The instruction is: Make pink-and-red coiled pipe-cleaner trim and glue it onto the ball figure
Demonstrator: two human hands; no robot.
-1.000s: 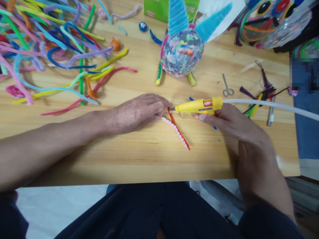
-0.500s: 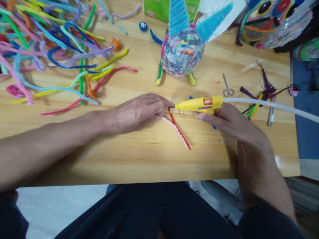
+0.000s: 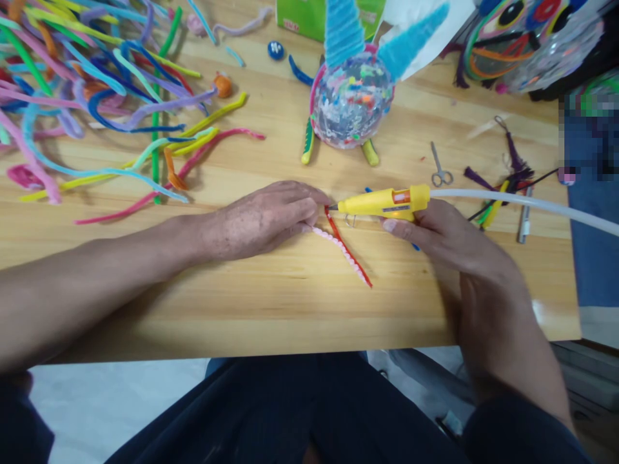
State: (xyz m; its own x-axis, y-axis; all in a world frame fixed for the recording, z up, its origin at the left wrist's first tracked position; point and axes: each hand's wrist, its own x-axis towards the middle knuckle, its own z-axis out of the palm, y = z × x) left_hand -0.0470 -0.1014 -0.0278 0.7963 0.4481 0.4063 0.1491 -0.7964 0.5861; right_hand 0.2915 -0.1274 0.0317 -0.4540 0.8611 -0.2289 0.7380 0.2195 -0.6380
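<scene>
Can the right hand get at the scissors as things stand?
Probably not yet: the right hand holds the yellow glue gun, though nothing seems to cover the scissors just beyond.

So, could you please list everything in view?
Glue gun: one, yellow, centre
Glue stick: one, whitish, gun's rear
Strips: two, red and pink, centre
Fuzzy stems: many, mixed, left
Eared ball: one, clear and blue, top centre
Handles: two, green-yellow, below ball
Box: one, green, top
Paper: one, white, top
Round bits: several, mixed, upper left
Scissors: one, grey, right
Tassels: several, purple, right
Thin tool: one, silver, right
Eyed decoration: one, multicoloured, top right
Table: one, pale wood, beneath
Left hand: one, bare, at strips
Right hand: one, bare, on gun
</scene>
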